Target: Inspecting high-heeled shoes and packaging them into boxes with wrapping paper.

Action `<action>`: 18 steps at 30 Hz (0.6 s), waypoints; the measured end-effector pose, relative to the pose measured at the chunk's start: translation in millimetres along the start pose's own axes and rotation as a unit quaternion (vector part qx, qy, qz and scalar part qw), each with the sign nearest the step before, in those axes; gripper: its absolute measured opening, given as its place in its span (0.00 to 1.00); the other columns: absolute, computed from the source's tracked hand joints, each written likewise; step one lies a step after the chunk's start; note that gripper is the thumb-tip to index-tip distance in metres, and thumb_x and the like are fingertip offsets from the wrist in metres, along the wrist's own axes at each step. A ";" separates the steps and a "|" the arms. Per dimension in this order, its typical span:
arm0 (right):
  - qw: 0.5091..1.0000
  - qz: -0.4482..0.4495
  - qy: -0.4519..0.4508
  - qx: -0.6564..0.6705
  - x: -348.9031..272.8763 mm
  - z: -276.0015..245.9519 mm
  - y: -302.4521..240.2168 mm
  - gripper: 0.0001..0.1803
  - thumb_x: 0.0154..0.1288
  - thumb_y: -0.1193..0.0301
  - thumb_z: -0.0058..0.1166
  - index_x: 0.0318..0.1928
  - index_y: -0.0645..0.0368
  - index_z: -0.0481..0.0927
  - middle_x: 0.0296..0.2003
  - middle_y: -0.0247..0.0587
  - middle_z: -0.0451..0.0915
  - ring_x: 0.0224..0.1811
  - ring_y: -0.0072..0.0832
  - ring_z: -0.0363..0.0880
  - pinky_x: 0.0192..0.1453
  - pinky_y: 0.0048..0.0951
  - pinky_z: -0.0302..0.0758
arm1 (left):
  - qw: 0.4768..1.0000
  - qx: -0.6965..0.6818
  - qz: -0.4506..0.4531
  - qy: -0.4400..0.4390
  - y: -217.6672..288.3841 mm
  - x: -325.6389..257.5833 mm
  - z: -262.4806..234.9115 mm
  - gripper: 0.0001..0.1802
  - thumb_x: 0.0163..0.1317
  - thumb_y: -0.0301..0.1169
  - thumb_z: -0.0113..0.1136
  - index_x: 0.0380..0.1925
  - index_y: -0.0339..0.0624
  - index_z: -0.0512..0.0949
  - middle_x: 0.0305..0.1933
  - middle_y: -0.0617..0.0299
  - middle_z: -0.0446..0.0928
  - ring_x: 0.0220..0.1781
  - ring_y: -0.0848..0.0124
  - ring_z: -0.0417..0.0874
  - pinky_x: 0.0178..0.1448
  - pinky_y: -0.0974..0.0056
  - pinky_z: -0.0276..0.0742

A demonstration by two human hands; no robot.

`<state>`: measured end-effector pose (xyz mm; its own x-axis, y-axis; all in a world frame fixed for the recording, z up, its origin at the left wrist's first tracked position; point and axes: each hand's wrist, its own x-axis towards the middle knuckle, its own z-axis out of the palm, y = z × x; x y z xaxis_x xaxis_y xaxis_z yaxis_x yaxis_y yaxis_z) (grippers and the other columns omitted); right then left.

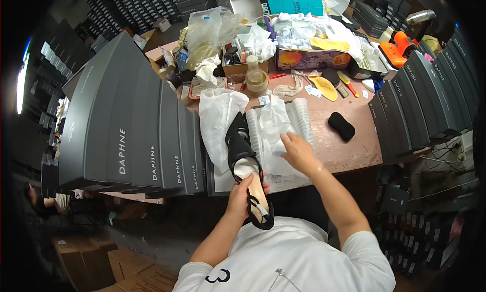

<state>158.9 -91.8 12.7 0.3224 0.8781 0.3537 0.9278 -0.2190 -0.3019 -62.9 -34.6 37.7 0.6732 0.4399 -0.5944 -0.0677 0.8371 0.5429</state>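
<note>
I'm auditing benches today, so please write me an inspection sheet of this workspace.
Surface: pink table, scuffed toward the front.
Work things: black shoe; white paper between ribbed rolls.
Clutter: bottle, yellow insole, brush, black pad, plastic bags.
Left hand: gripping the shoe.
Right hand: fingers parted at the paper; contact unclear.
Cables: loose, below the dark boxes at right.
Surroundings: more dark boxes at left; brown cartons at lower left.

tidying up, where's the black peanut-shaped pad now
In the head view, the black peanut-shaped pad lies on the pinkish tabletop, between the bare right hand and the right-hand row of dark grey boxes.
</note>
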 end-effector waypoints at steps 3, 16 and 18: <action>0.983 0.007 -0.180 -0.044 2.0 33.3 22.3 0.13 0.54 0.73 0.60 0.41 0.59 0.77 0.36 0.45 0.78 0.38 0.43 0.80 0.40 0.40 0.76 | 0.998 0.054 -0.001 -0.028 2.7 9.1 -8.7 0.25 0.69 0.47 0.45 0.50 0.35 0.75 0.36 0.54 0.81 0.34 0.67 0.84 0.39 0.65 0.80; 0.993 -0.079 0.032 0.079 12.2 10.1 -110.2 0.42 0.49 0.72 0.57 0.69 0.46 0.61 0.70 0.52 0.51 0.71 0.49 0.52 0.68 0.57 0.54 | 0.990 -0.044 0.132 0.037 -26.7 -7.6 12.4 0.27 0.73 0.50 0.42 0.61 0.43 0.62 0.53 0.57 0.73 0.50 0.65 0.77 0.52 0.60 0.76; 0.967 -0.114 -0.045 0.222 11.9 -4.7 -107.4 0.41 0.51 0.73 0.58 0.68 0.50 0.61 0.68 0.55 0.56 0.68 0.52 0.58 0.68 0.49 0.59 | 0.998 -0.032 0.047 0.026 -20.2 -13.0 -4.8 0.29 0.72 0.55 0.37 0.54 0.41 0.69 0.42 0.58 0.77 0.37 0.66 0.80 0.42 0.61 0.80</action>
<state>63.9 -59.8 53.5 0.0826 0.9199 0.3834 0.7949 0.1712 -0.5820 -73.8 -55.7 31.7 0.6227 0.5329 -0.5729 -0.1780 0.8095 0.5596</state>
